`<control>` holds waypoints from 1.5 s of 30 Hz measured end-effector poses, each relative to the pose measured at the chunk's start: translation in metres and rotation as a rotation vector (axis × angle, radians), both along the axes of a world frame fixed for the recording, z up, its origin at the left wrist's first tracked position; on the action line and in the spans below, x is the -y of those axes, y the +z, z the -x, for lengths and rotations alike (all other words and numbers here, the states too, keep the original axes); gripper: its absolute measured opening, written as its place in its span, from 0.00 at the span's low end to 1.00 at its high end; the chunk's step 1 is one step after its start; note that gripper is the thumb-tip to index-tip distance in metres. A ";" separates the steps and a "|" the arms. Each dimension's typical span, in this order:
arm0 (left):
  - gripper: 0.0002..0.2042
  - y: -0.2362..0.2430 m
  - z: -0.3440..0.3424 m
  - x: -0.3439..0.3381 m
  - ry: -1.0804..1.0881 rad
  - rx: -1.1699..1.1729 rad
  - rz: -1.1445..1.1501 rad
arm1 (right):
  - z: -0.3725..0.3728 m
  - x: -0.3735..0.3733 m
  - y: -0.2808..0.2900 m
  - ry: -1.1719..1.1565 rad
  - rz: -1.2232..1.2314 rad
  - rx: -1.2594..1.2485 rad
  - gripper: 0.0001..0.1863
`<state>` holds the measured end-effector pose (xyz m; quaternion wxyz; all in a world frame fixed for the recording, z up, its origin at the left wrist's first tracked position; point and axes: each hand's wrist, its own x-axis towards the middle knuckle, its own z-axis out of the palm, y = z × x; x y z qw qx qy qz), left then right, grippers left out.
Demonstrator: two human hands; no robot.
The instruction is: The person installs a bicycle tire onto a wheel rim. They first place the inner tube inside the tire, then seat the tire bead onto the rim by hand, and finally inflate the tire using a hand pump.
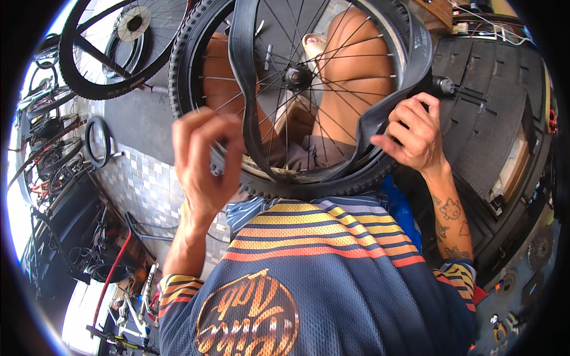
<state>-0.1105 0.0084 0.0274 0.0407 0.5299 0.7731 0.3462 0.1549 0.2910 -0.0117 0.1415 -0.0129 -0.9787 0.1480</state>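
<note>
Far left there's a second spoked bicycle wheel with a knobby tyre [101, 53] leaning over the grey tiled floor [142, 184], plus more bikes stacked along the wall. Moving in, the left hand [202, 163] is up at the near-left edge of the black spoked wheel with the knobby black tyre [184, 53]; the fingers are curled around the rim area, though I can't tell exactly what they're pinching from this angle. The wheel sits upright in the person's lap, just above the striped blue-and-orange jersey [320, 261]. A limp black rubber inner tube [243, 77] loops out of the tyre across the spokes. The right hand [412, 133] is closed on the tube at the near-right side of the wheel. That tube looks soft, floppy and light, probably a bit grippy, so holding it near the rim seems sensible; the wheel itself is stiff and best steadied by the tyre.
</note>
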 end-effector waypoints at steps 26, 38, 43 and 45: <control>0.07 0.015 0.008 0.035 -0.898 -0.267 0.449 | -0.007 0.068 0.025 0.409 0.295 0.342 0.16; 0.06 0.033 -0.010 0.022 -0.829 0.065 0.863 | -0.011 0.088 0.035 0.261 0.287 0.613 0.13; 0.06 0.035 -0.021 0.018 -0.770 0.016 0.903 | -0.006 0.087 0.042 0.250 0.434 0.627 0.08; 0.06 0.030 -0.021 0.019 -0.738 0.022 0.831 | -0.006 0.082 0.044 0.214 0.497 0.605 0.11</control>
